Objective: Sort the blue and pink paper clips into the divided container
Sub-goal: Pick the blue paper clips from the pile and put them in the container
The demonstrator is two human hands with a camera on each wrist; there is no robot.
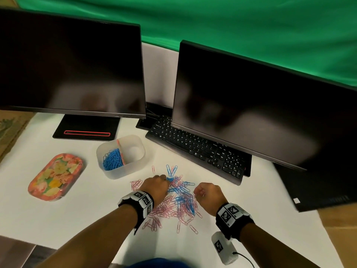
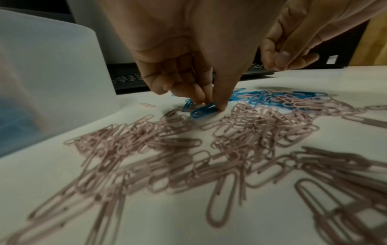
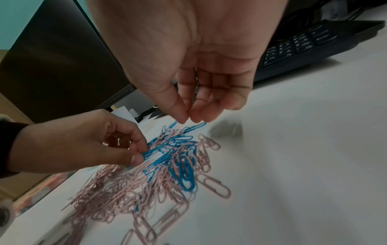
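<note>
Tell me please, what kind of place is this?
Probably an office desk, perhaps set up for recording: two dark monitors and a keyboard stand on a white table, with a green cloth hung behind.

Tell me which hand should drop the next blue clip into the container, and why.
Left. The left hand already pinches a blue clip at the pile's far edge, nearest the divided container, whose left section holds blue clips. The right hand hangs curled over the pile's right side, farther away.
</note>
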